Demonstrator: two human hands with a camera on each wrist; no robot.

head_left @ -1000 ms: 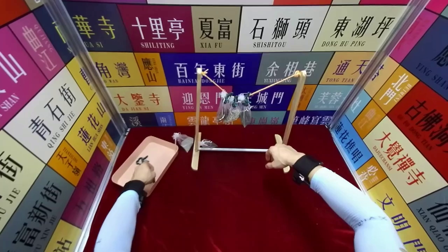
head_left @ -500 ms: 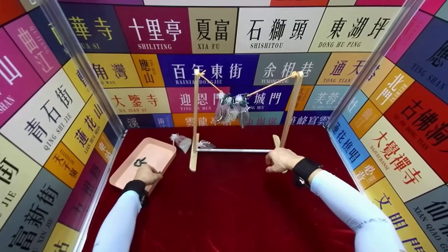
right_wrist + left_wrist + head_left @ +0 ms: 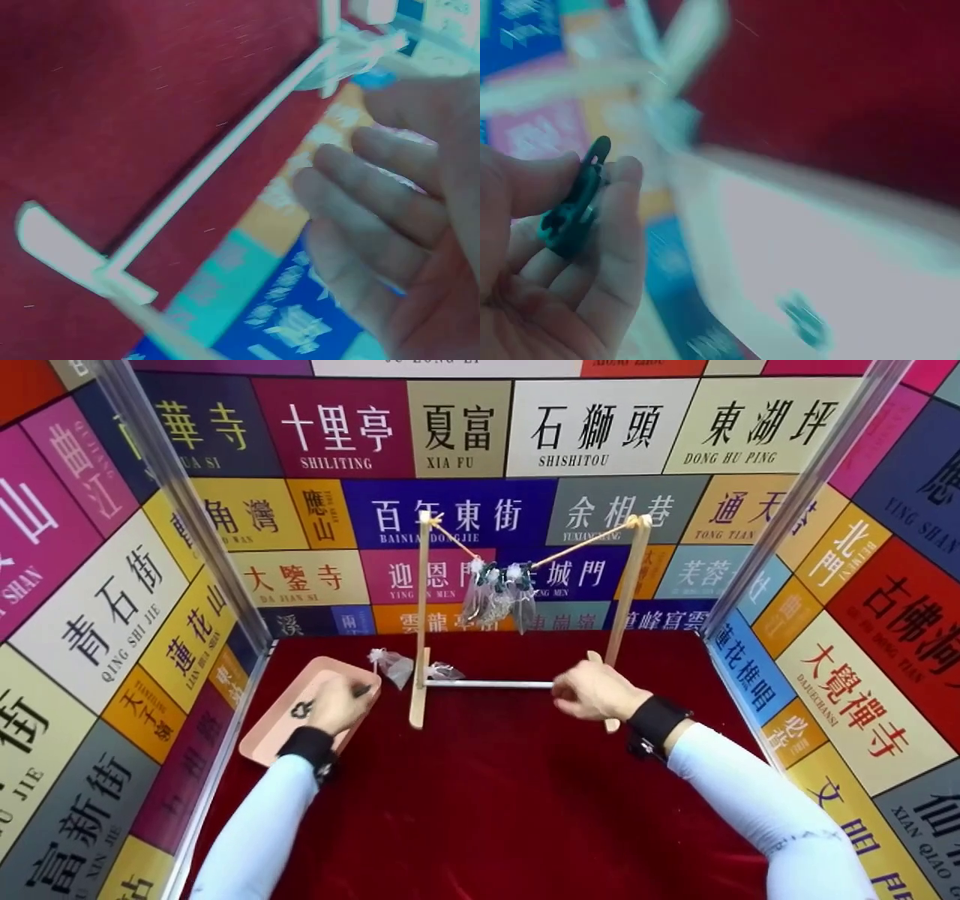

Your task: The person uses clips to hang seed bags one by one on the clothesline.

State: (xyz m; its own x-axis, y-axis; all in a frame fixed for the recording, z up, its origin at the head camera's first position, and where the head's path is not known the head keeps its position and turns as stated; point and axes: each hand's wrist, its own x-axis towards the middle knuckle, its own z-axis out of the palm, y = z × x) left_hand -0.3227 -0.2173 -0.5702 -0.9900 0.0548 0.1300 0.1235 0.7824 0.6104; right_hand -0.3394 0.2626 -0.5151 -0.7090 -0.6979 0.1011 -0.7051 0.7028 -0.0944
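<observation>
Over the pink tray (image 3: 264,741), my left hand (image 3: 339,706) pinches a small dark green clip (image 3: 576,206) between thumb and fingers. A second dark green clip (image 3: 302,709) lies in the tray. My right hand (image 3: 598,691) holds nothing; its fingers are loosely bent in the right wrist view, near the right foot of a wooden stand (image 3: 422,600). Between the stand's two posts sags a string (image 3: 581,546). Several sheer drawstring bags (image 3: 499,604) hang from its middle by dark clips.
A sheer bag (image 3: 391,666) lies between the tray and the stand's left post. Another bag (image 3: 445,670) lies just behind the white rod (image 3: 487,684) that joins the stand's feet. Red cloth (image 3: 480,795) covers the table, and printed panels rise on three sides.
My left hand has moved up and right over the tray, with the clip now showing in its fingers. My right hand has shifted slightly left and up by the stand's right foot.
</observation>
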